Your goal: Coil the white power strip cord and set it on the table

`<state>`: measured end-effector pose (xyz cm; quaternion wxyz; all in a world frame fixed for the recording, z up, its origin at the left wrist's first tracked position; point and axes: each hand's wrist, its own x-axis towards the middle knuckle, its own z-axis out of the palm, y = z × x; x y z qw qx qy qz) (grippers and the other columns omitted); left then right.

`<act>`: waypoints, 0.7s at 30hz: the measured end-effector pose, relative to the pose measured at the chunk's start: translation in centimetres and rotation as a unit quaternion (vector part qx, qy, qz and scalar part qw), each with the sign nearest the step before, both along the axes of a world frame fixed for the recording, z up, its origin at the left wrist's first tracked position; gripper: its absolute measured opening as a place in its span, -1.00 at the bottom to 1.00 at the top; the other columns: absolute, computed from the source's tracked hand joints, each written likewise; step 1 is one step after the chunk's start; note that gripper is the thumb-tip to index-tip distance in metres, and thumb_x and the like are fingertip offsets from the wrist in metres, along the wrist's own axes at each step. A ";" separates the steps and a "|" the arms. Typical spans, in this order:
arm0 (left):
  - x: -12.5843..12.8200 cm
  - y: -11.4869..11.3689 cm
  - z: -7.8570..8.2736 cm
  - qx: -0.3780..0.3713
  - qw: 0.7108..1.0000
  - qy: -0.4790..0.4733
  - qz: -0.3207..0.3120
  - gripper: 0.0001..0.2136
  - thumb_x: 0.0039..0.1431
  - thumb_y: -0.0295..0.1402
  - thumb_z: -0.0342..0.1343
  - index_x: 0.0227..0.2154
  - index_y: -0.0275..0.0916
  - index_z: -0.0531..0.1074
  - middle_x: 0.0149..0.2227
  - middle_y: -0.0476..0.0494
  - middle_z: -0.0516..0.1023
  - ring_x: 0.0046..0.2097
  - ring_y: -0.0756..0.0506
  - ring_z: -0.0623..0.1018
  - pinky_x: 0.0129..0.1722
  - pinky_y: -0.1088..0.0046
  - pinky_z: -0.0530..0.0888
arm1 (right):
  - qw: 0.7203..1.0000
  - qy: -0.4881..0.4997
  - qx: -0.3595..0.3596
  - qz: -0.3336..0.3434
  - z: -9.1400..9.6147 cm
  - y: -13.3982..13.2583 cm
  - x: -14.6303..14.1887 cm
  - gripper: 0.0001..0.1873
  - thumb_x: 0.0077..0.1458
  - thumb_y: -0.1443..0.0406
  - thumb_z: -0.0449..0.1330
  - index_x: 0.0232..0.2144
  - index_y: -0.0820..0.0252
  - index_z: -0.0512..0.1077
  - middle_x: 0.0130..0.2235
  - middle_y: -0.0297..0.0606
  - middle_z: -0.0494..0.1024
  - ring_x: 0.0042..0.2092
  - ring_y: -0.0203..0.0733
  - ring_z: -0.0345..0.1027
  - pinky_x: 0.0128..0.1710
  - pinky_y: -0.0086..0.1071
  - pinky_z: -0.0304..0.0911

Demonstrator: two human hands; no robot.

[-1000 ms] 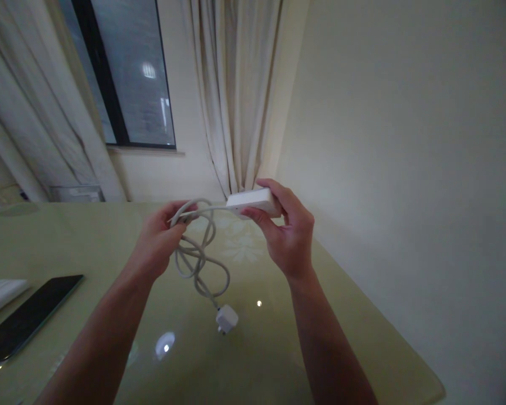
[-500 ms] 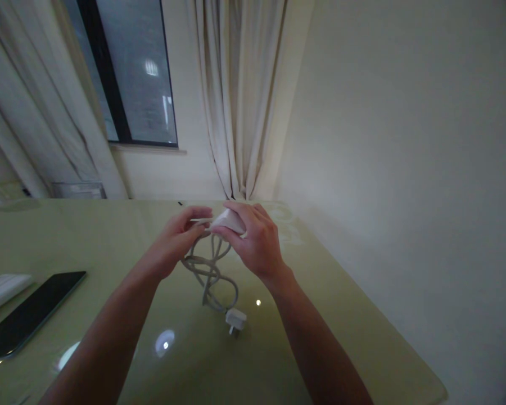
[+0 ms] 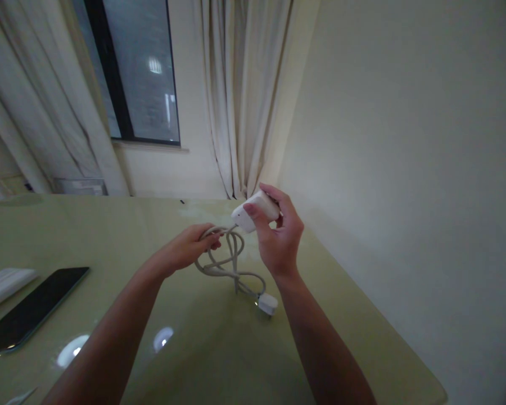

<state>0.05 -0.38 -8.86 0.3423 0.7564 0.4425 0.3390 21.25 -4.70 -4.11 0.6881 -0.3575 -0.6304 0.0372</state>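
**White block and looped cord held over a glossy green table**

The right hand (image 3: pixel 280 244) is closed on a block (image 3: pixel 256 209), with the thumb on the near face and the fingers curled over the far side. It holds the block clear of the table, tilted, the rounded near end pointing down and to the left. The block is white, smooth and oblong with soft corners, and looks like hard plastic.

A cord (image 3: pixel 231 264) leaves the block's lower end. It is pale, round and rubbery-looking, and gathered in several loose loops that cross one another. The left hand (image 3: pixel 188 252) is palm down with its fingers curled round the top of these loops, just beside the block. Whether it touches the block cannot be told. The lower loops rest on the table (image 3: pixel 109 236). The cord ends in a small, boxy white plug (image 3: pixel 269 304), which lies on the tabletop just beside the right forearm.

The table is yellow-green with a glassy finish, and lamp glare (image 3: pixel 163 339) shows in it as bright spots. At the left lies a thin dark slab (image 3: pixel 34 309) with a shiny face, either a phone or a tablet. Next to it is a flat white thing (image 3: pixel 6 281), cut off by the edge of the picture.

Behind the table hang cream curtains (image 3: pixel 247 101) of pleated cloth, on either side of a dark-framed window (image 3: pixel 139 73). A plain matt wall (image 3: pixel 405 169) fills the right. Both forearms cross the near tabletop and hide part of it.
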 end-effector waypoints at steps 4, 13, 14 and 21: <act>0.3 0.7 -0.7 0.014 0.998 -0.002 0.062 -0.65 0.18 0.01 0.12 -0.48 -0.18 0.49 -0.43 -0.20 0.63 -0.36 -0.20 0.58 -0.33 0.28 0.48 | 0.995 0.093 0.031 -0.006 0.7 -0.6 0.2 -0.58 0.29 0.10 0.29 0.13 0.07 0.49 0.01 -0.15 0.57 -0.06 -0.10 0.47 -0.08 -0.23 0.45; 0.7 1.0 -1.5 -0.049 0.983 -0.048 0.171 -0.66 0.08 -0.01 0.16 -0.53 -0.20 0.40 -0.59 -0.09 0.49 -0.56 -0.09 0.46 -0.58 0.44 0.30 | 0.979 0.161 0.123 -0.011 1.1 -1.5 0.6 -0.47 0.35 0.06 0.20 0.30 -0.04 0.34 0.15 -0.11 0.45 0.11 0.09 0.46 -0.03 -0.05 0.49; 0.7 1.0 -1.5 -0.062 0.981 -0.068 0.172 -0.65 0.07 0.00 0.17 -0.53 -0.21 0.40 -0.60 -0.08 0.47 -0.56 -0.08 0.45 -0.58 0.45 0.30 | 0.975 0.162 0.149 -0.019 1.2 -1.5 0.7 -0.49 0.36 0.07 0.18 0.30 -0.07 0.34 0.16 -0.13 0.44 0.11 0.10 0.47 -0.03 -0.05 0.49; 1.6 -0.5 0.9 -0.035 0.941 -0.308 0.136 -0.63 0.06 -0.02 0.32 -0.44 -0.26 0.45 -0.50 0.04 0.34 -0.55 0.08 0.28 -0.60 0.58 0.25 | 0.991 0.086 0.105 -0.008 1.9 -1.2 2.0 -0.52 0.34 0.10 0.25 0.25 -0.03 0.38 0.00 -0.17 0.56 -0.05 -0.06 0.52 -0.16 -0.24 0.50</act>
